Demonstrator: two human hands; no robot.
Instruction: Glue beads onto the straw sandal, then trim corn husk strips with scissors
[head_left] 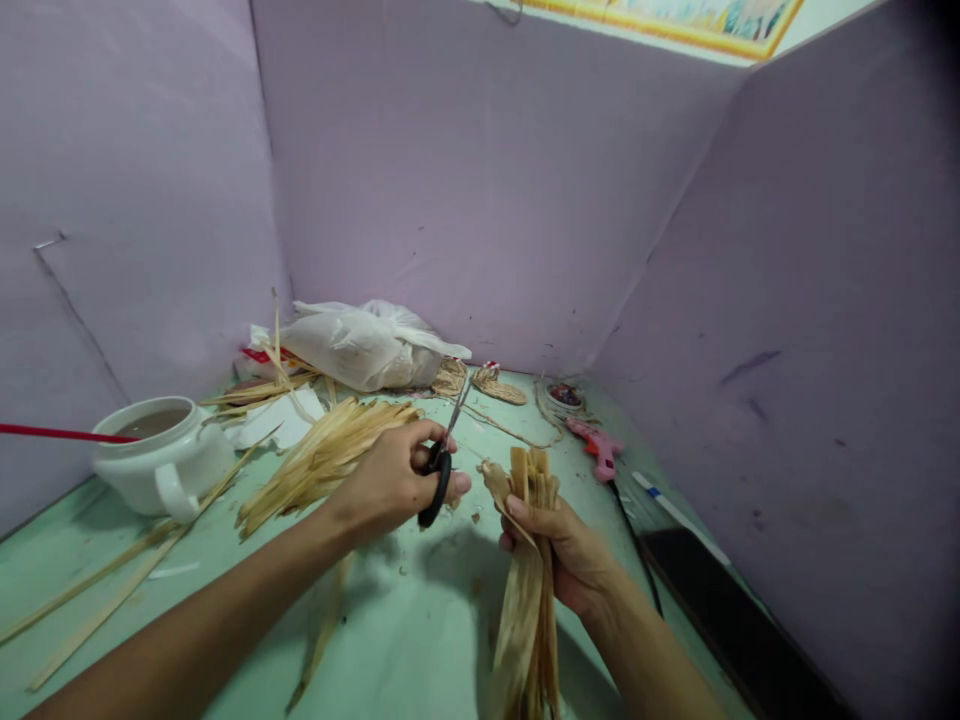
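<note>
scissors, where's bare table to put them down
Bare table lies nearest you, between the left hand holding the scissors and the right hand gripping a straw bundle. Crowded behind: loose straw pile, plastic bag; glue gun at right.

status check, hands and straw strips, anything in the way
Left hand shut on scissors, blades up. Right hand grips strip bundle. Loose strips lie beside, nothing between.

The tabletop is bare toward the middle of its front edge — room to pass. A white pot blocks the left edge, a plastic bag the far edge.
</note>
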